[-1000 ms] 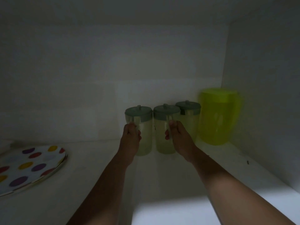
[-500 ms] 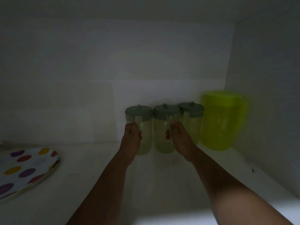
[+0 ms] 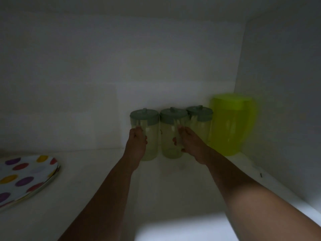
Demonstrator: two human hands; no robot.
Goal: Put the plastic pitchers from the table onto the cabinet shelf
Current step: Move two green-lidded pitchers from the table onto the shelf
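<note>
Three clear plastic pitchers with grey-green lids stand in a row at the back of the white cabinet shelf (image 3: 97, 173). My left hand (image 3: 136, 144) grips the handle of the left pitcher (image 3: 151, 134). My right hand (image 3: 192, 145) grips the handle of the middle pitcher (image 3: 169, 136). The third small pitcher (image 3: 201, 122) stands just behind and to the right of it, untouched. A large bright green pitcher (image 3: 231, 124) stands in the back right corner. All pitchers are upright, and the two I hold appear to rest on the shelf.
A stack of white plates with coloured dots (image 3: 24, 178) lies at the shelf's left side. The cabinet's right wall (image 3: 281, 101) runs close beside the green pitcher. The inside is dim, with a lit patch at the shelf's front edge.
The view has shifted slightly, so the pitchers and the plates sit a little differently in the frame. Both hands keep their hold on the two pitchers at the back wall.
</note>
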